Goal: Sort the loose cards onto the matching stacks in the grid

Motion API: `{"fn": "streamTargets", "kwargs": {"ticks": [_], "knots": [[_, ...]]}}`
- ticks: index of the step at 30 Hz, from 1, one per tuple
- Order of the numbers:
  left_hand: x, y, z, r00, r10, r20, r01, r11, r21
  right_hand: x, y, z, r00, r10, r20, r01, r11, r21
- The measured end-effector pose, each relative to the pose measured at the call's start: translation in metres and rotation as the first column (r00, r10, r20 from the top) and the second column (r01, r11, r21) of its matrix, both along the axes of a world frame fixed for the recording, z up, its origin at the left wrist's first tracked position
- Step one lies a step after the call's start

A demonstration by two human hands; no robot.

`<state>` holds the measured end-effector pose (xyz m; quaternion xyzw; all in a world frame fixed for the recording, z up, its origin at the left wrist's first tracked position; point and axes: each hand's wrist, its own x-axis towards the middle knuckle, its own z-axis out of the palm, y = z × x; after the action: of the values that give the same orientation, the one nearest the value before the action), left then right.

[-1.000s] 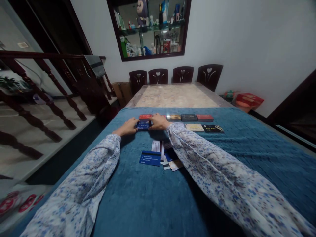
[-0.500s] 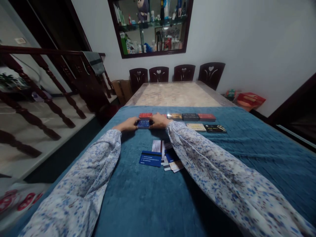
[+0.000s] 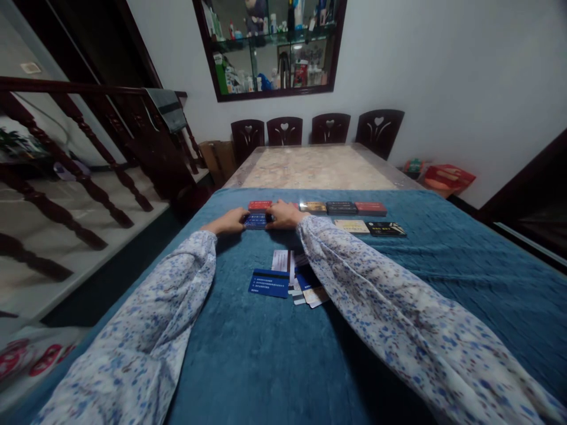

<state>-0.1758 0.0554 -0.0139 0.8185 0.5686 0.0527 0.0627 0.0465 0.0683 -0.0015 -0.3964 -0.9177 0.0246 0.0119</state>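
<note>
A small stack of blue cards [image 3: 256,221] lies on the blue cloth, held from both sides. My left hand [image 3: 231,221] has its fingertips against the stack's left end. My right hand [image 3: 284,215] grips the right end, its fingers bent over that edge. Just behind the blue stack is a stack of red cards [image 3: 260,205]. Nearer to me, loose cards overlap in a pile, among them a blue card [image 3: 268,283] with white print and a white card [image 3: 280,260] with a dark stripe. My right sleeve covers part of this pile.
Along the back row stand a gold card stack [image 3: 313,207], a dark card stack [image 3: 341,208] and another red stack [image 3: 371,208]. In front of them lie a cream card [image 3: 351,226] and a black card [image 3: 387,229]. Chairs [image 3: 330,128] line the table's far end.
The view has shifted very slightly. Both hands stay at the ends of the blue card stack, and the other cards lie as before.
</note>
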Motion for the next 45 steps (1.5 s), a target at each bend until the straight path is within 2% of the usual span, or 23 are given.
{"fn": "streamTargets", "kwargs": {"ticks": [10,24,36,45], "knots": [[0.005,-0.007,-0.003,0.999,0.034,-0.016,-0.033,0.999,0.014,0.0,0.002,-0.003,1.0,0.004,-0.008,-0.004,1.0,0.018],[-0.007,-0.01,-0.02,0.997,0.019,0.076,-0.025,0.997,0.08,0.003,0.0,-0.003,1.0,0.01,-0.017,-0.009,1.0,0.019],[-0.009,-0.055,-0.028,0.986,0.017,0.168,-0.044,0.986,0.16,0.021,-0.017,-0.001,0.995,0.04,-0.096,-0.028,0.993,0.118],[0.001,-0.093,-0.032,0.982,-0.026,0.188,-0.008,0.984,0.179,0.041,-0.051,-0.001,0.983,0.083,-0.163,-0.058,0.986,0.156]]}}
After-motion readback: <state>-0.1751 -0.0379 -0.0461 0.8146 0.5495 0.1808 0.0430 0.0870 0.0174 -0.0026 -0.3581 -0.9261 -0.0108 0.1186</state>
